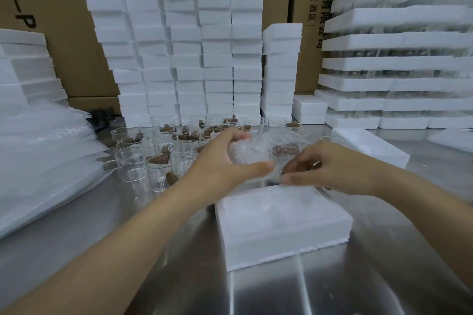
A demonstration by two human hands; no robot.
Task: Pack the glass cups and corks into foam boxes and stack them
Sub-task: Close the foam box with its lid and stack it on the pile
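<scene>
Both my hands hold a bubble-wrapped glass cup [258, 151] with a brown cork inside, just above the far edge of an open white foam box [281, 222] on the steel table. My left hand [225, 158] grips the bundle from the left, thumb under it. My right hand [330, 166] pinches the wrap at the bundle's lower right. Behind them stand several clear glass cups [158, 161], many with brown corks [160, 160] in them.
Tall stacks of closed foam boxes [189, 41] line the back against cardboard cartons. A foam lid [368, 146] lies to the right. Foam trays with glassware [399, 64] are stacked at far right. A pile of bubble-wrap bags [43, 156] lies at left.
</scene>
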